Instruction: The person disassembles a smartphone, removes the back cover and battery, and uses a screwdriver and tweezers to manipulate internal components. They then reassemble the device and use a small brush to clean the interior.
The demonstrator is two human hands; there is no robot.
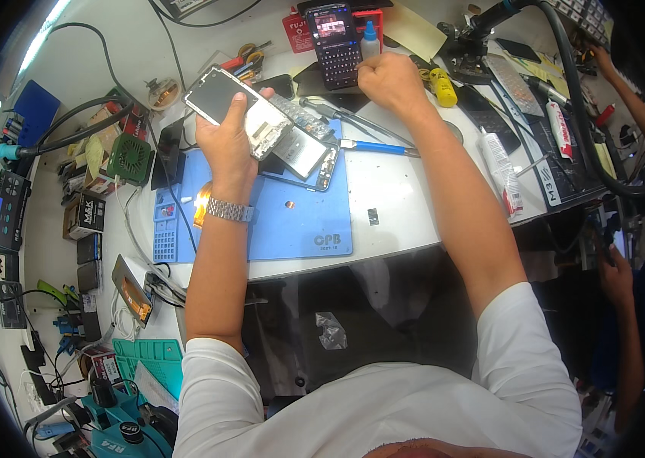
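My left hand [229, 133] is wrapped round a phone screen frame [219, 95], pale-edged with a dark panel, tilted above the work mat. Just beyond it, an opened phone body [303, 154] with a silver battery lies partly over the blue mat [303, 217]. My right hand [395, 82] is curled into a loose fist, with nothing visible in it. Its fingertips are at the right edge of a propped-up smartphone [334, 46] showing a lit keyboard; whether they touch the glass I cannot tell.
A blue-handled tool [376, 146], a yellow bottle [443, 88] and a white tube [499, 168] lie around my right forearm. A microscope stand [469, 49] is at the back right. Cables and a green fan box [130, 159] crowd the left. Another person's arm [631, 99] shows far right.
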